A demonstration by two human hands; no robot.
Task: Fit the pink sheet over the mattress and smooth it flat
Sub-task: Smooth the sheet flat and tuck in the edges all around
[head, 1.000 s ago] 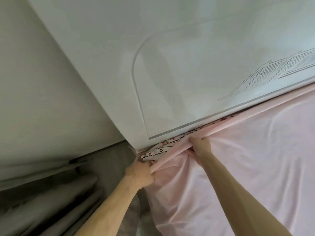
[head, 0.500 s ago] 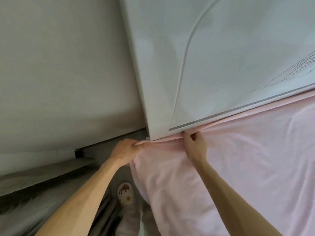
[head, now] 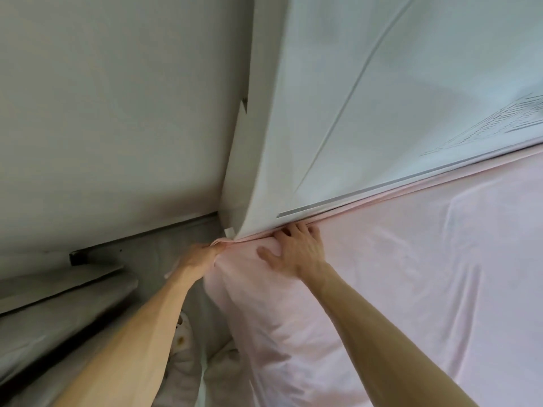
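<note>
At the near edge of the view, down beside the bed, a slipper [head: 181, 333] lies on the floor between the left forearm and the hanging side of the pink sheet [head: 440, 259]. The sheet runs down over this side of the mattress and hides it completely, so the mattress itself is nowhere to be seen.

Further in, at the bed's corner, the left hand [head: 199, 258] holds the bunched edge of the sheet. Its fingers curl round the fabric where it gathers to a point, though the fingertips are hidden behind the hand. Just beside it, on top of the bed, the right hand [head: 298, 251] lies flat with fingers spread, holding nothing. It presses the sheet down, its fingertips at the seam where the fabric meets the headboard [head: 396, 98].

Beyond the hands the sheet's far edge lies along the foot of the headboard as a narrow folded band; whether it is tucked down behind cannot be told. Left of the headboard stands a plain wall [head: 117, 113].

By my reading the fitting at this corner is almost done: the cloth covers top and side, and only the corner gather is left to seat. The smoothing is not yet done, since soft creases [head: 458, 239] cross the top to the right of the right hand.
</note>
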